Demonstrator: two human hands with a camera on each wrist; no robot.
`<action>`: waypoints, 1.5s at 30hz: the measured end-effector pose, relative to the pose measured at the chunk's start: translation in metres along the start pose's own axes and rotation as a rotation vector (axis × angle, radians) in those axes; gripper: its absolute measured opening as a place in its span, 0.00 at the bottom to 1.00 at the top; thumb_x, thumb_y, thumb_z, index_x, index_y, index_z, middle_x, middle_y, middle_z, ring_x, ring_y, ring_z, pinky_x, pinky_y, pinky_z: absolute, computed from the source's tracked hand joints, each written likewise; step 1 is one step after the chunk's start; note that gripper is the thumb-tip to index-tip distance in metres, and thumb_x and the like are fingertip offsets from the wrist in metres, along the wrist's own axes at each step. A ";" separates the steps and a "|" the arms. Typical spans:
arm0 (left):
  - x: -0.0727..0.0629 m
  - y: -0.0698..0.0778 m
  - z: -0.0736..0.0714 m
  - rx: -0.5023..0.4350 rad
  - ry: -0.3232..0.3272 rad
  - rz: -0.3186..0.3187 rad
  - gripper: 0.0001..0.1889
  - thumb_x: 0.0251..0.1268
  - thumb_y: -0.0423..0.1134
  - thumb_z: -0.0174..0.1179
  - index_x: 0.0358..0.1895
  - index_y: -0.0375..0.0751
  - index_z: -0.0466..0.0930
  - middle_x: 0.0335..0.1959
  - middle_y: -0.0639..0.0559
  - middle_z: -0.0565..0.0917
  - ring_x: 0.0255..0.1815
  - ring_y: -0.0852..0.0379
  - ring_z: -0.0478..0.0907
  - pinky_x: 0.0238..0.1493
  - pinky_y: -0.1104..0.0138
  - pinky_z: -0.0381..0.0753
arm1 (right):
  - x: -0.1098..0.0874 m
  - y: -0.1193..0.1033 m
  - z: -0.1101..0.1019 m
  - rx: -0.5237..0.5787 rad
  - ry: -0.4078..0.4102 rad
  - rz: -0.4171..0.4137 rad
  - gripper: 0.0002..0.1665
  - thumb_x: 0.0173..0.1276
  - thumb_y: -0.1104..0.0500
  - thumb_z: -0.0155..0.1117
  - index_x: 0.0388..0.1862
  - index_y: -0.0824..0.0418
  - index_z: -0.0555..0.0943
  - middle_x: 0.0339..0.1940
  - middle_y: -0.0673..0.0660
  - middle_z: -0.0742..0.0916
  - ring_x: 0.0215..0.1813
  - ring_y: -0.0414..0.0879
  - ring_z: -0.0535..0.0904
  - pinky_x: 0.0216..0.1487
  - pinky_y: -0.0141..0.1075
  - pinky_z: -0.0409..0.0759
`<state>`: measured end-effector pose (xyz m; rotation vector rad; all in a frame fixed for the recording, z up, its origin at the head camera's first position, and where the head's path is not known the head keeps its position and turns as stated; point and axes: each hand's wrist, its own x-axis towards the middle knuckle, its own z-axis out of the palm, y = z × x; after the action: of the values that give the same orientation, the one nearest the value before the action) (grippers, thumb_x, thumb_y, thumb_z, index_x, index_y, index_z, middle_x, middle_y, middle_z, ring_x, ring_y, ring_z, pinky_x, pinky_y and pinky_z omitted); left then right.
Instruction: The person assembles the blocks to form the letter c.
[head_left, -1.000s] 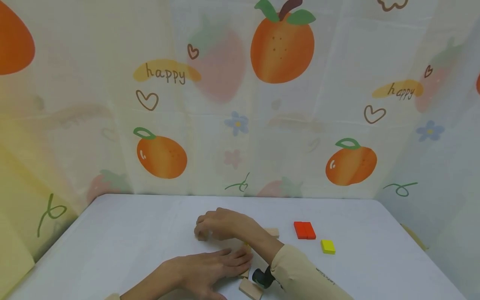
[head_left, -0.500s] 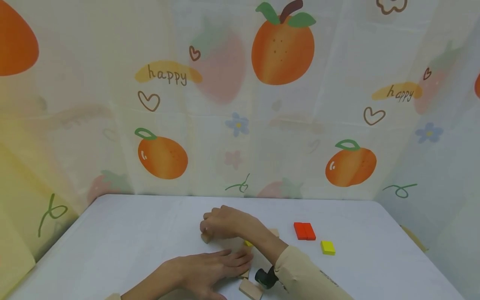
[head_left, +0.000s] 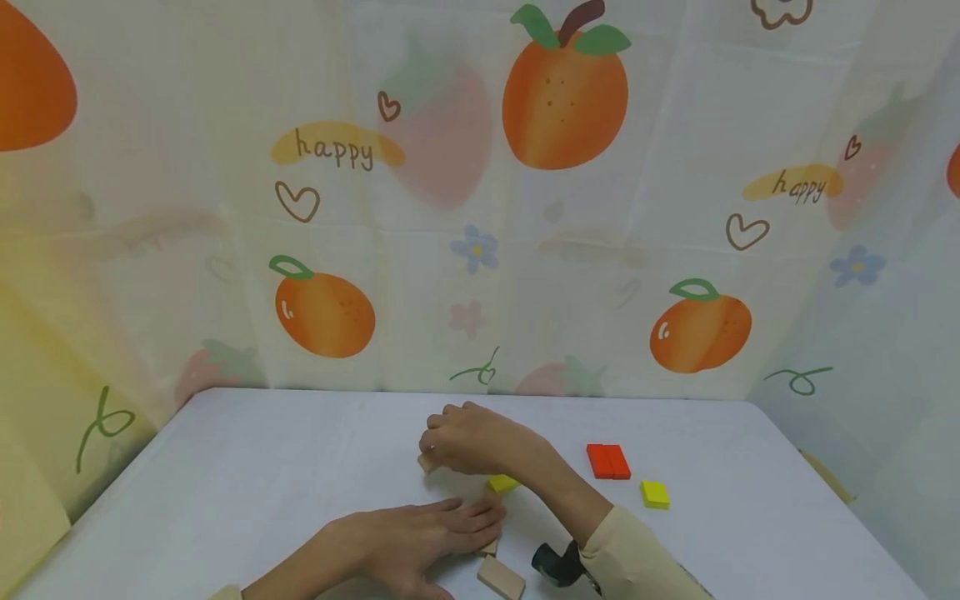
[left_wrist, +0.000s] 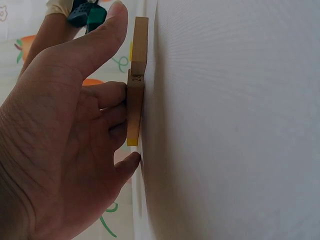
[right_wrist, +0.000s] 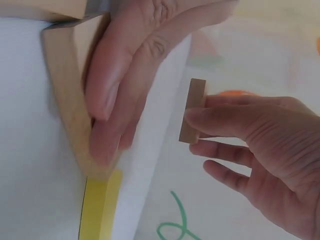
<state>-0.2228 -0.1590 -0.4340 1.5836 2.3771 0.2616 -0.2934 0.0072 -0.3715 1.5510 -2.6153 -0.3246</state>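
Note:
My right hand (head_left: 468,437) hovers just above the white table (head_left: 247,467) and pinches a small plain wooden block (right_wrist: 192,111) between thumb and fingers; the same block (head_left: 427,462) peeks out under the knuckles. My left hand (head_left: 420,542) lies flat with straight fingers, pressing on a cluster of flat wooden pieces (left_wrist: 135,107). One yellow piece (head_left: 501,482) lies at the cluster's far edge, just beyond the left fingertips. In the right wrist view the left fingers (right_wrist: 117,80) rest on the wooden pieces (right_wrist: 67,120) next to that yellow piece (right_wrist: 102,202).
A red block (head_left: 609,461) and a yellow square block (head_left: 655,493) lie on the table to the right. A loose wooden block (head_left: 501,577) sits near the front edge by my left hand. A fruit-print curtain (head_left: 480,208) closes off the back and sides.
My right hand has lifted the small wooden block from the table's left-centre and carried it right and slightly up. The yellow piece is now uncovered. My left hand has stayed put.

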 end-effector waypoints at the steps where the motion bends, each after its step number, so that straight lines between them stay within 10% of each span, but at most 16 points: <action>1: 0.000 0.000 0.000 0.007 0.000 0.001 0.44 0.76 0.68 0.49 0.86 0.48 0.51 0.88 0.53 0.53 0.89 0.54 0.51 0.85 0.54 0.62 | -0.004 0.001 0.000 0.000 0.005 0.006 0.11 0.79 0.50 0.63 0.55 0.40 0.88 0.43 0.39 0.87 0.45 0.36 0.80 0.49 0.28 0.78; 22: -0.004 -0.002 0.003 0.118 0.028 0.023 0.43 0.78 0.67 0.48 0.85 0.45 0.53 0.87 0.50 0.54 0.88 0.52 0.53 0.82 0.53 0.67 | -0.094 0.000 -0.008 0.034 0.059 0.019 0.05 0.76 0.55 0.66 0.42 0.46 0.88 0.28 0.40 0.79 0.33 0.34 0.70 0.39 0.23 0.70; 45: 0.003 -0.003 0.000 -0.015 -0.044 -0.010 0.44 0.77 0.67 0.49 0.86 0.49 0.49 0.88 0.54 0.50 0.90 0.55 0.47 0.84 0.52 0.63 | -0.166 -0.021 0.026 0.301 -0.213 0.059 0.08 0.72 0.51 0.71 0.49 0.42 0.88 0.33 0.35 0.83 0.35 0.27 0.71 0.43 0.22 0.77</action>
<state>-0.2261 -0.1571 -0.4356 1.5543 2.3435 0.2399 -0.1998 0.1464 -0.3954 1.5966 -2.9843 -0.0985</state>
